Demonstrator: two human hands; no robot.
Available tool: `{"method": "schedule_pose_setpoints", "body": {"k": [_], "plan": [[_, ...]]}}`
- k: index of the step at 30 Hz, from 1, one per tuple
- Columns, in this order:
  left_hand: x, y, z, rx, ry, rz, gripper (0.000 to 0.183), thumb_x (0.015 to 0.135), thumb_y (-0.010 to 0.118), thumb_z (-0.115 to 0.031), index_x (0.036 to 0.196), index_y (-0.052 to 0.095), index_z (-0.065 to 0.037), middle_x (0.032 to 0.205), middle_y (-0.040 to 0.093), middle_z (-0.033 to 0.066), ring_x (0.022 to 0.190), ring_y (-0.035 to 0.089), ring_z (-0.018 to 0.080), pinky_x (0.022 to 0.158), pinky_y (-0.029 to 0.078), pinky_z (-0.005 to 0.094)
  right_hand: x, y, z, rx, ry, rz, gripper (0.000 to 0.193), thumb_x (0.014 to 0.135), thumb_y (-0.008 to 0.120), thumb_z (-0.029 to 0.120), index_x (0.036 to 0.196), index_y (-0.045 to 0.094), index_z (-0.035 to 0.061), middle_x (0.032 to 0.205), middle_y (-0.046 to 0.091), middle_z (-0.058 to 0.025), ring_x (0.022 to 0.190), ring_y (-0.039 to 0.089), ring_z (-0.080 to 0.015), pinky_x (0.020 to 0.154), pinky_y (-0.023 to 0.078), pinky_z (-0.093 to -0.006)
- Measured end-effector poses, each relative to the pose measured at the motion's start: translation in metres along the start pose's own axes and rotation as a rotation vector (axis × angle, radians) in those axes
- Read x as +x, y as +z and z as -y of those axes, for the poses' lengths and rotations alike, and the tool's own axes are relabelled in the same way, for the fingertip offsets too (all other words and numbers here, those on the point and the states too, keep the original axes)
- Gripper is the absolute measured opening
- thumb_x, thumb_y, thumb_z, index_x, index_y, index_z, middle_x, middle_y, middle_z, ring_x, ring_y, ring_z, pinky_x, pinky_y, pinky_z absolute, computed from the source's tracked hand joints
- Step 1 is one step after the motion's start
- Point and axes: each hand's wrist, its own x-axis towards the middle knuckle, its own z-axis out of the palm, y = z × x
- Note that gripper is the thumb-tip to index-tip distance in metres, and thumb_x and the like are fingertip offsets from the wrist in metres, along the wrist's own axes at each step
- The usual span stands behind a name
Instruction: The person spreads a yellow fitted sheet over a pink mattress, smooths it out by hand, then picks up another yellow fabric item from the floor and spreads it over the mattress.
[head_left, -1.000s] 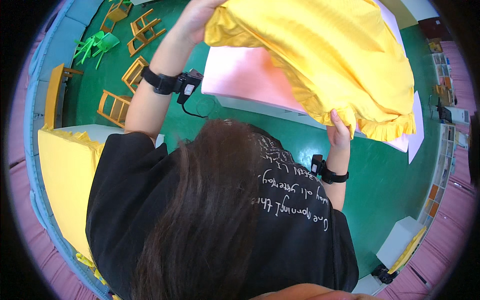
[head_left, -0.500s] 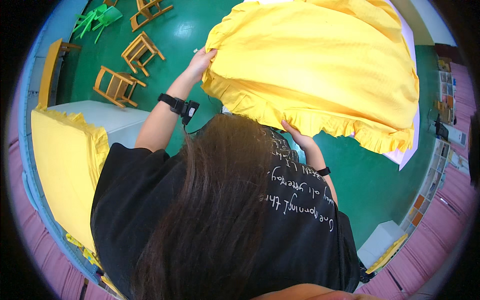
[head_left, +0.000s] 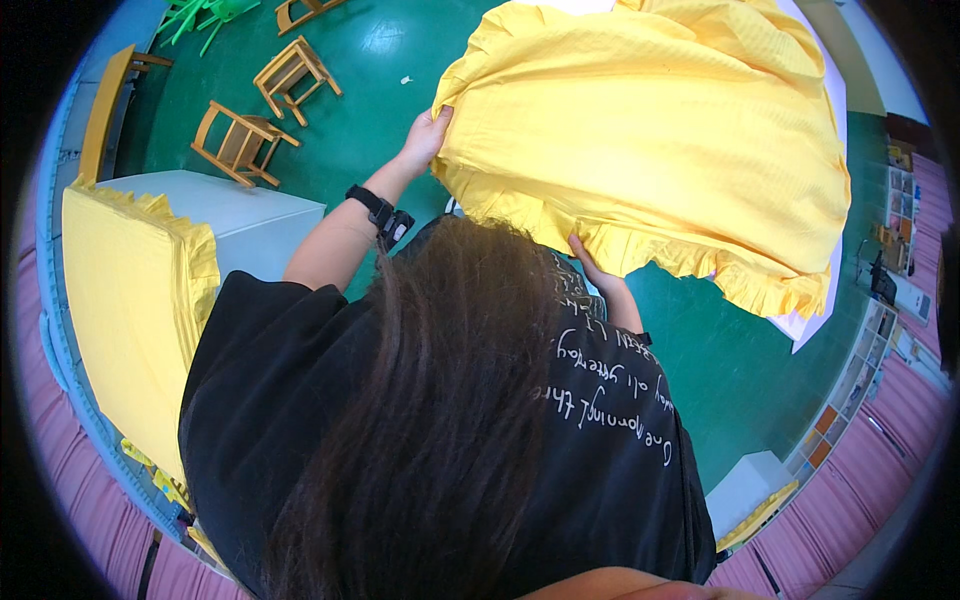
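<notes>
A large yellow ruffled tablecloth (head_left: 640, 140) spreads before me, its frilled edge nearest my body. At its left edge, my left hand (head_left: 428, 138) pinches the fabric between thumb and fingers. Lower down, my right hand (head_left: 598, 270) is closed on the near frill, with its fingers partly hidden beneath the cloth. The far part of the cloth lies over a pale white surface (head_left: 836, 285), whose edge shows along the right side.
Wooden chairs (head_left: 243, 145) stand on the green floor (head_left: 385, 80) at the left, with green plastic furniture (head_left: 208, 14) beyond. A white block-shaped piece (head_left: 255, 215) bears another yellow ruffled cover (head_left: 125, 320). Low shelves (head_left: 850, 380) line the right side.
Both hands still grip the cloth. My left hand has come slightly right and lower, and the cloth's left edge has shifted right with it, now more creased.
</notes>
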Motion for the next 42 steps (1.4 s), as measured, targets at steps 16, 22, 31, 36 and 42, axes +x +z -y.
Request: {"method": "schedule_pose_setpoints", "body": {"k": [16, 22, 31, 36, 42], "plan": [[0.039, 0.018, -0.008, 0.286, 0.218, -0.115, 0.032, 0.093, 0.041, -0.029, 0.104, 0.055, -0.002, 0.092, 0.061, 0.0036, 0.078, 0.056, 0.0096, 0.069, 0.046, 0.0261, -0.009, -0.004, 0.028, -0.087, -0.043, -0.080, 0.027, 0.083, 0.059, 0.029, 0.070, 0.058, 0.0052, 0.063, 0.055, -0.0064, 0.058, 0.051, -0.0198, 0.055, 0.042, -0.0325], [0.058, 0.002, 0.021, 0.164, 0.111, -0.036, 0.031, 0.092, 0.042, -0.025, 0.104, 0.054, 0.001, 0.092, 0.063, 0.0078, 0.076, 0.058, 0.0123, 0.067, 0.047, 0.0273, -0.006, 0.007, 0.011, -0.097, -0.122, -0.011, 0.032, 0.086, 0.053, 0.032, 0.074, 0.058, 0.0028, 0.062, 0.056, -0.0037, 0.060, 0.054, -0.0152, 0.056, 0.043, -0.0293], [0.048, 0.012, 0.002, 0.528, 0.270, 0.009, 0.042, 0.081, 0.057, -0.007, 0.117, 0.037, -0.001, 0.107, 0.051, 0.0135, 0.098, 0.051, 0.0172, 0.082, 0.042, 0.0280, -0.055, -0.007, -0.052, 0.376, 0.216, 0.046, 0.022, 0.088, 0.050, 0.020, 0.095, 0.057, -0.0003, 0.083, 0.062, -0.0059, 0.075, 0.058, -0.0136, 0.070, 0.046, -0.0269], [0.038, 0.012, -0.050, 0.569, 0.563, -0.245, 0.021, 0.080, 0.049, -0.003, 0.102, 0.049, 0.000, 0.097, 0.052, 0.0089, 0.088, 0.049, 0.0168, 0.081, 0.040, 0.0300, -0.105, -0.042, -0.097, 0.575, 0.360, -0.132, 0.022, 0.088, 0.049, 0.023, 0.096, 0.056, 0.0039, 0.084, 0.062, -0.0035, 0.074, 0.057, -0.0112, 0.066, 0.045, -0.0249], [-0.019, 0.179, -0.059, 0.739, 0.763, -0.022, 0.012, 0.080, 0.048, -0.003, 0.090, 0.054, -0.003, 0.093, 0.053, 0.0067, 0.089, 0.049, 0.0183, 0.074, 0.040, 0.0291, -0.175, -0.101, -0.160, 0.712, 0.425, -0.349, 0.022, 0.086, 0.049, 0.022, 0.097, 0.056, 0.0042, 0.085, 0.062, -0.0044, 0.073, 0.058, -0.0115, 0.062, 0.044, -0.0244]]}}
